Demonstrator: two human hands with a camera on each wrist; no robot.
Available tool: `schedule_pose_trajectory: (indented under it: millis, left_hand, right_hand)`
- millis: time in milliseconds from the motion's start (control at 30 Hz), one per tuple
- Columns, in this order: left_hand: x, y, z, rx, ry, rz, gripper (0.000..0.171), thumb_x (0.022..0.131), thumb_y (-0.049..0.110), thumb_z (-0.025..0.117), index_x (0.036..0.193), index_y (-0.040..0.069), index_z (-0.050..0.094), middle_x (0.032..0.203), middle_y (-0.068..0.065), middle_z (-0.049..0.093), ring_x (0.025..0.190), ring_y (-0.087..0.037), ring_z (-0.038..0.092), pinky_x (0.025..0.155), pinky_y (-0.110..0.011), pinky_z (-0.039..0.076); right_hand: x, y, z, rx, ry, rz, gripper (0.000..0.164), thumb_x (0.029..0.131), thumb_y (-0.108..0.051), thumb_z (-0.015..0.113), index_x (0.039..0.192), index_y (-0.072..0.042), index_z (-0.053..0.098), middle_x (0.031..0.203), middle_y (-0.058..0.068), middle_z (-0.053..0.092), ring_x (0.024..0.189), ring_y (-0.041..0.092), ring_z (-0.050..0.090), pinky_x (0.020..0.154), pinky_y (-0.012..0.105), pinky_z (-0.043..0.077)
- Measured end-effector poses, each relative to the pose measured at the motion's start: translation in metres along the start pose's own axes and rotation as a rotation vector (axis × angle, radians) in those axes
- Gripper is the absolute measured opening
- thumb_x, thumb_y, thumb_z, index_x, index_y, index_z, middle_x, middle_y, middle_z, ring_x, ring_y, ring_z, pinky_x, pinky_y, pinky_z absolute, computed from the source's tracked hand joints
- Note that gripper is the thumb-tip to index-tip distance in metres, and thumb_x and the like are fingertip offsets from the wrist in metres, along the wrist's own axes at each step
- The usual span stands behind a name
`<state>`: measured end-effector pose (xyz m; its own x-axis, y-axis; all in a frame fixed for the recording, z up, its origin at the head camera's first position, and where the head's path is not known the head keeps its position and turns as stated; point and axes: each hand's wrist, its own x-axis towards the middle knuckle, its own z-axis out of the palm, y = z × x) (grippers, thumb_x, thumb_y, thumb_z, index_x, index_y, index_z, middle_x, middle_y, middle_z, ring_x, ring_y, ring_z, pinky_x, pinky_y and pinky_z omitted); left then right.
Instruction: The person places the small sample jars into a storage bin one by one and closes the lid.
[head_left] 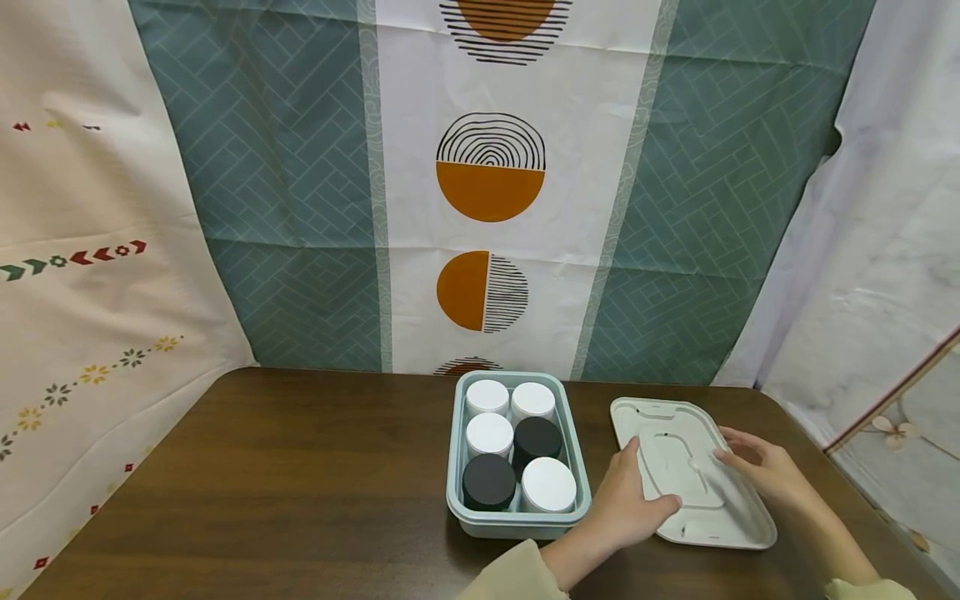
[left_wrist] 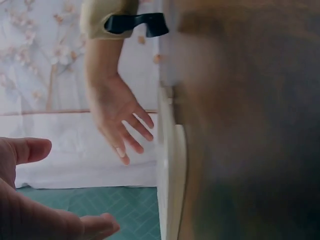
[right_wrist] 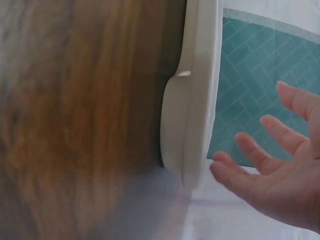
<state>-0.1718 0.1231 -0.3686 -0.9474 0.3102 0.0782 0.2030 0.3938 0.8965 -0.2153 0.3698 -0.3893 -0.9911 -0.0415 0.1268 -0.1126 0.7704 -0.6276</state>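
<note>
A pale grey-white plastic lid [head_left: 678, 471] with a raised pattern lies on the table at the right. My left hand [head_left: 626, 500] is over its left side, thumb and fingers spread apart. In the left wrist view a gap shows between that hand [left_wrist: 45, 210] and the lid's edge [left_wrist: 172, 175]. My right hand [head_left: 768, 475] hovers at the lid's right edge with fingers loosely bent. The right wrist view shows these fingers [right_wrist: 250, 152] apart from the lid [right_wrist: 192, 115]. Neither hand holds anything.
Left of the lid stands a light blue-grey box [head_left: 453, 467] with several round-lidded jars, some white [head_left: 489, 435], others black [head_left: 489, 482]. They sit on a dark brown wooden table [head_left: 300, 483]. Patterned cloths [head_left: 292, 208] hang behind and beside it.
</note>
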Motion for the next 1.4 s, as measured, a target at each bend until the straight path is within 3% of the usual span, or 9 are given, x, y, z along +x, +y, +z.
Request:
schedule_pose_trajectory:
  millis: [267,433,533,733,933,1067,1233,1400]
  left_hand:
    - [0.005,-0.007,0.020,0.070,-0.007,-0.099,0.082,0.069,0.025,0.072,0.136,0.001,0.033,0.141,-0.020,0.031,0.128,-0.038,0.031,0.099,-0.044,0.035]
    - [0.008,-0.013,0.024,-0.008,-0.048,-0.177,0.083,0.067,0.020,0.073,0.136,-0.003,0.032,0.141,-0.027,0.026,0.127,-0.043,0.030,0.098,-0.047,0.035]
    - [0.008,-0.017,0.024,-0.061,-0.069,-0.191,0.081,0.068,0.015,0.072,0.136,-0.004,0.032,0.139,-0.029,0.029,0.125,-0.043,0.035,0.097,-0.044,0.037]
    - [0.007,-0.016,0.022,-0.069,-0.078,-0.178,0.079,0.068,0.014,0.071,0.135,-0.003,0.033,0.135,-0.028,0.036,0.126,-0.036,0.036,0.097,-0.039,0.037]
    - [0.006,-0.014,0.017,-0.091,-0.046,-0.123,0.075,0.066,0.012,0.072,0.131,-0.001,0.038,0.117,-0.017,0.051,0.109,-0.024,0.050,0.087,-0.031,0.042]
    - [0.005,-0.009,0.013,-0.122,0.009,-0.106,0.072,0.064,0.011,0.071,0.129,0.000,0.042,0.112,-0.017,0.054,0.106,-0.024,0.051,0.086,-0.032,0.043]
    - [0.002,-0.002,0.005,-0.151,0.079,-0.089,0.065,0.066,0.010,0.069,0.126,0.000,0.048,0.113,-0.017,0.055,0.106,-0.024,0.051,0.087,-0.032,0.043]
    - [-0.001,0.002,-0.003,-0.287,0.098,-0.027,0.055,0.071,0.003,0.063,0.124,-0.001,0.050,0.112,-0.011,0.051,0.098,-0.020,0.053,0.077,-0.024,0.045]
  right_hand:
    - [-0.003,0.008,-0.002,-0.058,-0.080,0.041,0.058,0.090,-0.024,0.056,0.128,0.014,0.037,0.106,0.034,0.052,0.098,0.048,0.051,0.068,0.040,0.049]
    - [-0.004,0.009,-0.003,-0.061,-0.119,0.062,0.059,0.089,-0.020,0.057,0.128,0.017,0.033,0.107,0.040,0.047,0.097,0.049,0.050,0.067,0.043,0.050]
    - [-0.004,0.009,-0.004,-0.001,-0.166,0.105,0.060,0.090,-0.018,0.056,0.130,0.017,0.028,0.109,0.042,0.044,0.089,0.040,0.056,0.064,0.040,0.051]
    - [-0.006,0.010,-0.003,0.055,-0.189,0.118,0.054,0.086,-0.007,0.056,0.128,0.018,0.031,0.095,0.026,0.059,0.072,0.017,0.055,0.056,0.031,0.050]
    - [-0.009,0.011,-0.011,0.061,-0.194,0.088,0.049,0.082,0.001,0.054,0.123,0.022,0.035,0.086,0.015,0.061,0.062,0.009,0.050,0.052,0.027,0.047]
    - [-0.010,0.011,-0.020,0.068,-0.225,0.081,0.044,0.084,0.002,0.051,0.121,0.023,0.037,0.092,0.023,0.061,0.069,0.008,0.053,0.056,0.028,0.049]
    - [-0.011,0.010,-0.030,0.120,-0.257,0.084,0.044,0.086,0.002,0.049,0.122,0.023,0.035,0.096,0.021,0.060,0.072,0.006,0.054,0.060,0.029,0.051]
    - [-0.013,0.004,-0.037,0.181,-0.264,0.094,0.047,0.088,-0.001,0.049,0.125,0.022,0.032,0.101,0.020,0.059,0.073,0.007,0.058,0.061,0.031,0.053]
